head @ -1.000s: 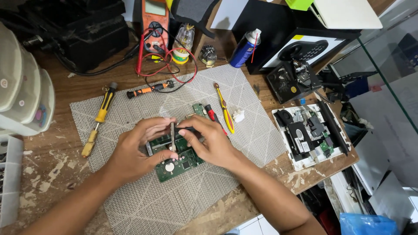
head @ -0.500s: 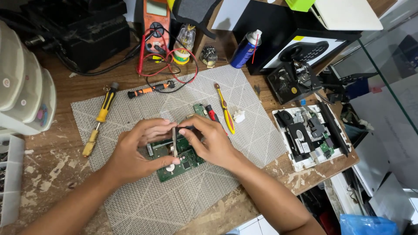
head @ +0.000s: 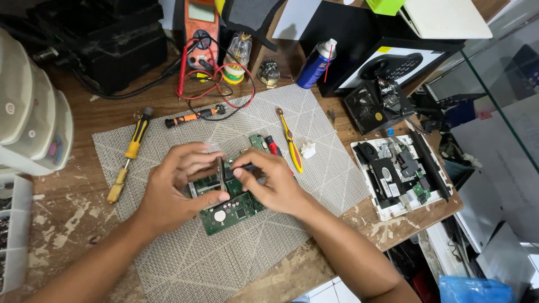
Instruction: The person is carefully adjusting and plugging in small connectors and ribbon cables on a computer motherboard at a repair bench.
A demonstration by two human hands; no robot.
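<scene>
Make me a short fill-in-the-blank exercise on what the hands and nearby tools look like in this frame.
1. Both hands, the left hand and the right hand, rest on a circuit board whose colour is ____.
2. The board lies on a woven grey ____.
3. The screwdriver lying left of the left hand has a black and ____ handle.
4. The spray can near the multimeter has a body coloured ____.

Missing words: green; mat; yellow; blue
</scene>
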